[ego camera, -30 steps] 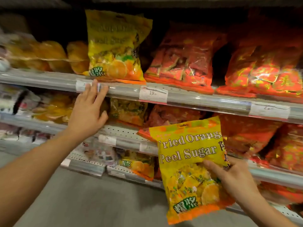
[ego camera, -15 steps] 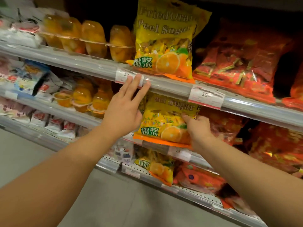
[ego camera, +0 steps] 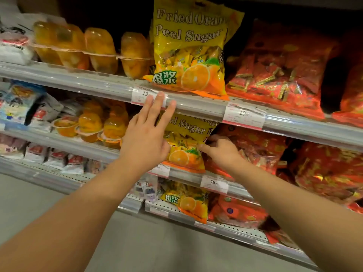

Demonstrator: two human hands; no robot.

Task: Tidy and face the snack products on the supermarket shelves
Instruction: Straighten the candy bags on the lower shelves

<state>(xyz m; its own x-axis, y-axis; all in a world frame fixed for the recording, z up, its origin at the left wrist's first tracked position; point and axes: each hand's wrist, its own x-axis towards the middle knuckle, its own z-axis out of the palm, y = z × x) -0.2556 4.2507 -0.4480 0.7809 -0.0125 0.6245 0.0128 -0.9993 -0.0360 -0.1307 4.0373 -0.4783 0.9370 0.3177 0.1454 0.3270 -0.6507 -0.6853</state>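
- My left hand [ego camera: 145,140] is flat with straight fingers, tips resting on the clear plastic price rail [ego camera: 196,107] of the upper shelf; I judge it steadies me and holds nothing.
- My right hand [ego camera: 220,150] has curled fingers on the right edge of the yellow plastic bag of orange peel sweets [ego camera: 184,146], which stands on the middle shelf, front facing out; I judge I am seating it upright.
- That bag holds small wrapped sweets, seen through its clear window.
- A matching yellow bag [ego camera: 188,50] stands directly above, so the same product faces out in one column.
- Beside them are red foil bags of wrapped sweets [ego camera: 275,69] and clear tubs of orange fruit jelly [ego camera: 98,50].
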